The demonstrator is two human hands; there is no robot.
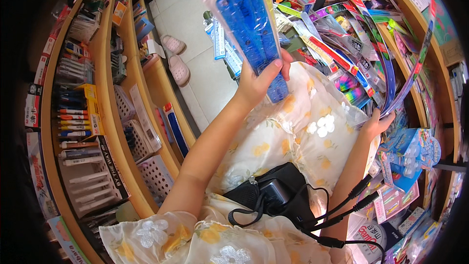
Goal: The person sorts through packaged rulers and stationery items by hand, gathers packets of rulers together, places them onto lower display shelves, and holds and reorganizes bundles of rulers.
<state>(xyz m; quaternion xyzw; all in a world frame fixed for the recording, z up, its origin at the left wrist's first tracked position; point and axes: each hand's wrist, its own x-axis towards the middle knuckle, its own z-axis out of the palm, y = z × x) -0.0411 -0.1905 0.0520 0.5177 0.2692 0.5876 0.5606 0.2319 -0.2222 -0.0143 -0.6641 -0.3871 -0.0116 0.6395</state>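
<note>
My left hand (259, 80) grips the lower end of a clear plastic packet (249, 25) holding a blue plastic article, apparently a folding ruler. Behind the packet, partly covered, hang pale blue-and-white rulers (220, 40). On the other side, my right hand (377, 124) closes around the lower ends of long, thin packaged strips (389, 77) that look like flexible rulers. The strips bow upward and outward, and their number is hard to make out. Beyond my lap lies a jumbled heap of packaged stationery (329, 40), including a red-and-white packet (331, 55).
At left, wooden shelves (110, 117) hold pens (75, 123) and perforated white baskets (155, 178). Pink clogs (178, 69) rest on the tiled floor (190, 11). A black pouch with cables (274, 190) sits on my lap. Blue display boxes (406, 157) stand at right.
</note>
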